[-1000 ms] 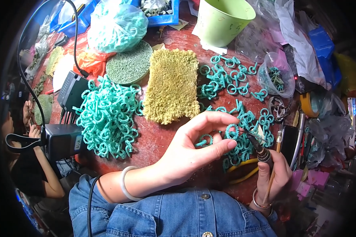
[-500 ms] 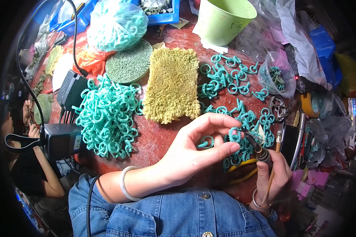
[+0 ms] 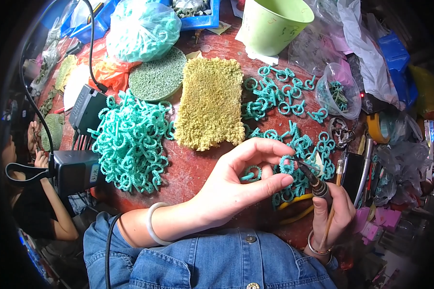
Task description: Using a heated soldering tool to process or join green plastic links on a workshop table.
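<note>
My left hand (image 3: pixel 241 180) reaches across the red table (image 3: pixel 193 166), its thumb and forefinger pinching a small teal wax ring (image 3: pixel 288 167). My right hand (image 3: pixel 335 212) grips a pen-like heated tool (image 3: pixel 318 185) whose metal tip touches that ring. Another teal ring piece (image 3: pixel 250 173) lies just under my left palm. Loose teal rings (image 3: pixel 282 98) are scattered on the table beyond my hands. A large tangled heap of teal rings (image 3: pixel 130 139) lies to the left.
A yellow-green fuzzy mat (image 3: pixel 210 101) and a round green pad (image 3: pixel 158 74) lie mid-table. A green bucket (image 3: pixel 272 24), a bag of teal rings (image 3: pixel 142 29), a clear cup (image 3: pixel 342 94) and a black power unit (image 3: pixel 74 171) surround them. Another person (image 3: pixel 38 192) sits at left.
My left fingers have closed down from a spread pose onto a teal ring at the tool tip. My right hand has kept the tool almost still.
</note>
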`<state>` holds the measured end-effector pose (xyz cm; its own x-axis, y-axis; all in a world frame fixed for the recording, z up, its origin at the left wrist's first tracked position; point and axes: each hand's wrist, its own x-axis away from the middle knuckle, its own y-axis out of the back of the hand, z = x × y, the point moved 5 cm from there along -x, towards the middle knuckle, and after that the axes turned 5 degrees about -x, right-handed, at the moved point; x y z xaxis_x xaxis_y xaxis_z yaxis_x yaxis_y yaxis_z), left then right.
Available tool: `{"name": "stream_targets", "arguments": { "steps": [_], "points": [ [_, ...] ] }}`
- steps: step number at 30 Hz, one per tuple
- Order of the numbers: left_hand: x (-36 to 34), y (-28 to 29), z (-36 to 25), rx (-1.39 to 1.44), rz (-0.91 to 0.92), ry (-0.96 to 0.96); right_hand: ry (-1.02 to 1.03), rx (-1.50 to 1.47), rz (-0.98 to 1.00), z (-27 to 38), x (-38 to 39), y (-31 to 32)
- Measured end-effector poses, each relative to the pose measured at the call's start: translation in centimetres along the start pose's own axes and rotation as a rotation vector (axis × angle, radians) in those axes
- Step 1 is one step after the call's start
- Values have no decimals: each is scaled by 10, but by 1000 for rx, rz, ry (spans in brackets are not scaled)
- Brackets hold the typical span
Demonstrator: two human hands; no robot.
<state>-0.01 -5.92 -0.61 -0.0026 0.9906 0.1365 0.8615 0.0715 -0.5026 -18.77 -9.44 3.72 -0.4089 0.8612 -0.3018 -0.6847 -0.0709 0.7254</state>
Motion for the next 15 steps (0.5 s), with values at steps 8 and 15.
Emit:
{"name": "stream_targets", "arguments": {
  "steps": [8,15],
  "points": [
    [0,0,0,-24,1,-5,-9,-52,-113,-4,5,6],
    [-1,0,2,-2,23,4,-37,-80,-74,-4,5,5]
  ]
}}
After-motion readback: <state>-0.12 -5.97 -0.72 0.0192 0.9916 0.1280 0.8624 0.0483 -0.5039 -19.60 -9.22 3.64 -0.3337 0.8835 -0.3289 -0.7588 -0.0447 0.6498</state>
